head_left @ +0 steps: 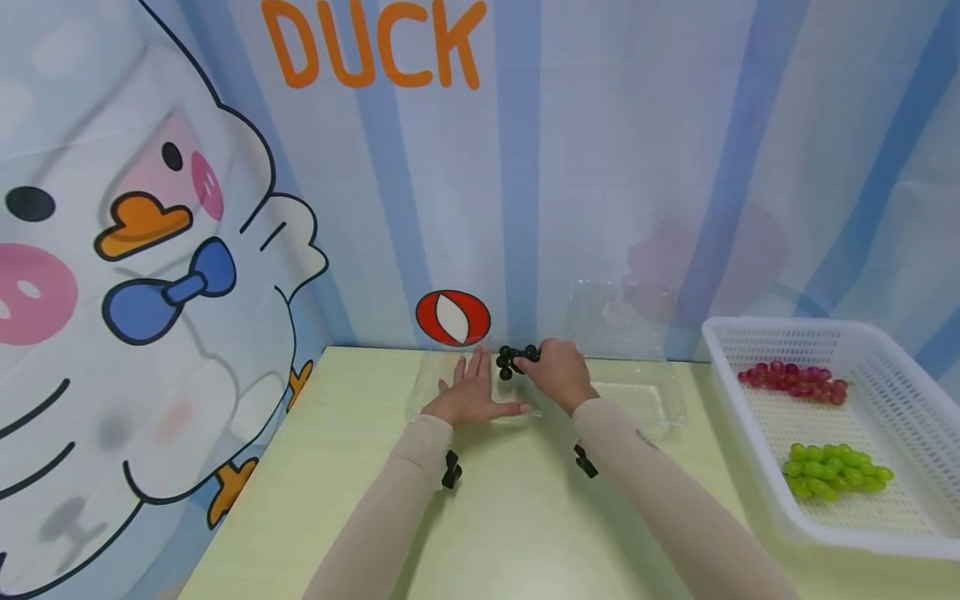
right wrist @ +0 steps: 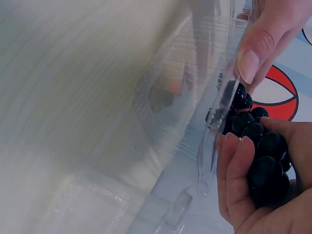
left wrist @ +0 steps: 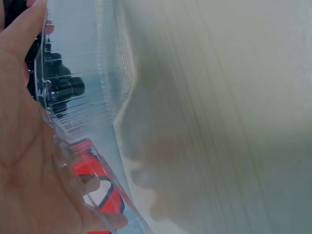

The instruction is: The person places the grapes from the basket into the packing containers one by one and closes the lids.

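A bunch of black grapes (head_left: 516,360) is in my right hand (head_left: 558,372), whose fingers curl round it in the right wrist view. Its far end goes in over the wall of a clear plastic box (right wrist: 217,131), and grapes show through that wall in the left wrist view. My left hand (head_left: 468,396) rests on the left part of this box with its fingers straight and spread. The left thumb (right wrist: 249,66) lies along the rim, close to the grapes. Part of the box is hidden under both hands.
A second clear plastic box (head_left: 637,400) stands at the right, its lid (head_left: 618,312) raised against the curtain (head_left: 600,167). Farther right is a white basket (head_left: 765,492) with red grapes (head_left: 793,382) and green grapes (head_left: 836,471). All stand on a pale wooden table (head_left: 517,517).
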Demonstrator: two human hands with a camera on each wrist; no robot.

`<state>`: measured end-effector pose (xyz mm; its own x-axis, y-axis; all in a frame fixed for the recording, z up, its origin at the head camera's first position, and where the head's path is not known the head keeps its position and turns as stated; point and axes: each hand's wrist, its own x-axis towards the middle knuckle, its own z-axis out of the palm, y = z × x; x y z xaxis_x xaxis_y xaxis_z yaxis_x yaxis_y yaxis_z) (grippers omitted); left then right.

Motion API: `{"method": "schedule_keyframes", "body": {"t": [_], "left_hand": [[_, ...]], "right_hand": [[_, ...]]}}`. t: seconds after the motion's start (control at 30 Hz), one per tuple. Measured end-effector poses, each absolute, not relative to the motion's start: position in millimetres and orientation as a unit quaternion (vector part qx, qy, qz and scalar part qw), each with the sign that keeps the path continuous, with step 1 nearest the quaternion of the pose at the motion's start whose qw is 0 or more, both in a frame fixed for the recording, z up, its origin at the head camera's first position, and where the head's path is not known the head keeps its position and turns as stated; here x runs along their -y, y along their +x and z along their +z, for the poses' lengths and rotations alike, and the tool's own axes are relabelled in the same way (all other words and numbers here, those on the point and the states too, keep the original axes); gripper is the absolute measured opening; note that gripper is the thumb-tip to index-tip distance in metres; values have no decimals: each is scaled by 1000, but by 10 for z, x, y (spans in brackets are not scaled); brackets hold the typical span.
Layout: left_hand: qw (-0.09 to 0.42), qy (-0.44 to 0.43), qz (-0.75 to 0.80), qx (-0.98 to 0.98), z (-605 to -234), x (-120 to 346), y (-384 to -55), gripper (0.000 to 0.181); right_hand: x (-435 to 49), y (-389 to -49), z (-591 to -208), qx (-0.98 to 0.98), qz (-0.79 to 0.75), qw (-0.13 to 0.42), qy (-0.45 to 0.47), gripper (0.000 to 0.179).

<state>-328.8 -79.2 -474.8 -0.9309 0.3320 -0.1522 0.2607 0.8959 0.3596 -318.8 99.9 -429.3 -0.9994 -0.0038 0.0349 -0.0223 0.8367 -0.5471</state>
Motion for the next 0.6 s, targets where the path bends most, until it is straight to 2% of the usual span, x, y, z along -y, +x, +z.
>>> {"method": "schedule_keyframes", "body": {"t": [0.37, 0.6], "left_hand": [[116, 156, 160, -968, -4717, 790, -3273, 128], [115, 156, 171, -966, -4697, 791, -3263, 129]], "right_hand": [[-870, -3212, -4405, 957, 289, 11, -4, 55], [-772, -3202, -4428, 959, 283, 13, -13, 55]]}}
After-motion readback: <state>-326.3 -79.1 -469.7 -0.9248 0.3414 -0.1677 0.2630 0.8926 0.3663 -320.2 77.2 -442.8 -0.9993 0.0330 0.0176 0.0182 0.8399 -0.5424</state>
